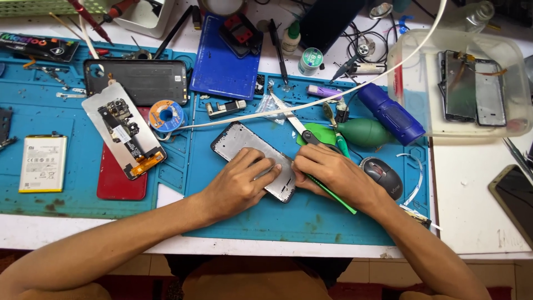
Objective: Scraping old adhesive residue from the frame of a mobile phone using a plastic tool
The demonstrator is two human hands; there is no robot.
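- A phone frame (252,158) is laid flat on the blue work mat (311,216), its long axis running from upper left to lower right.
- It is pressed down by the left hand (239,180), fingers spread, nothing grasped.
- A green-handled tool (333,194) is gripped in the right hand (333,175) at the frame's right edge.
- Two phone parts are held in the clear plastic tub (408,94).

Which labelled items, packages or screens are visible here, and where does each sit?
Battery: far left on the blue mat, flat white rectangle with yellow edges, printed label.
Small bottle: top centre, round, green-and-white label.
Phone: right edge, dark screen, gold rim.
Solder wire spool: left of centre, blue with orange label.
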